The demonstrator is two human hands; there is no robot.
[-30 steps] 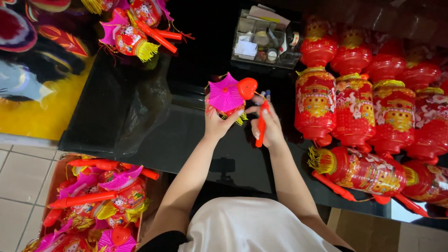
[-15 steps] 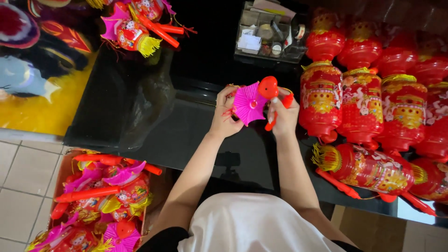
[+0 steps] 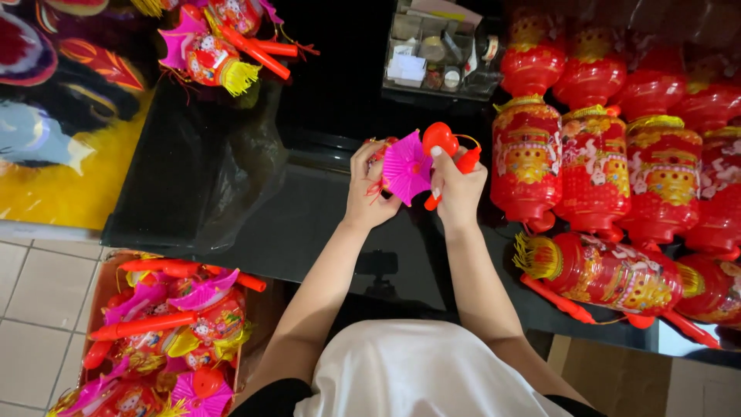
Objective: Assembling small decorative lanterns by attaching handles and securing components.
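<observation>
Head view: both hands meet over the black table (image 3: 309, 224), just above frame centre. Left hand (image 3: 369, 191) is clamped on a small toy lantern (image 3: 405, 166) with a pink pleated fan top. Right hand (image 3: 457, 193) is closed around the lantern's orange-red handle (image 3: 451, 158), touching the lantern at its 3 o'clock side. Tall red lanterns (image 3: 617, 170) stand at 3 o'clock. A box of similar toy lanterns (image 3: 166, 332) sits on the floor at 8 o'clock.
</observation>
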